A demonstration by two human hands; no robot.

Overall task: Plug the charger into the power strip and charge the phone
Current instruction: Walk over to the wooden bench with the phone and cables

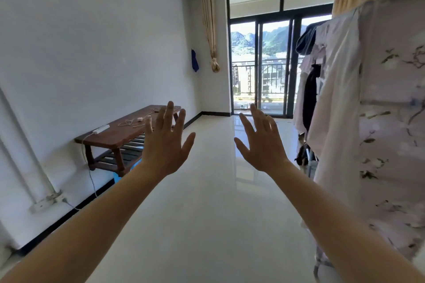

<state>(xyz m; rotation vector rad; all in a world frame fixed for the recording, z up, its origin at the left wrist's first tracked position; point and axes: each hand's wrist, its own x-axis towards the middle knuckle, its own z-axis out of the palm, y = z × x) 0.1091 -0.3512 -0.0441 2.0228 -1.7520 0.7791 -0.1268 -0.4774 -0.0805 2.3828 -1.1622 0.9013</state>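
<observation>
Neither grip is closed on anything: the left hand (165, 142) and the right hand (262, 142) are held up in the air with all fingers spread wide, well apart from the task's things. On the wooden bench (128, 132) by the left wall, one white power strip (101, 129) is laid near the front end, and its cord is hung down over the edge toward the wall. Further back one small white charger (139, 119) is seen, with one thin cable (128, 123) loosely coiled beside it. At the far end a small flat thing is perhaps the phone, but it is too small to be told.

The charger is judged to be light and hard; it should be taken by its body, not by the cable. The cable is soft and easily tangled. The strip is light and may slide, so it should be held down by the other hand.
</observation>
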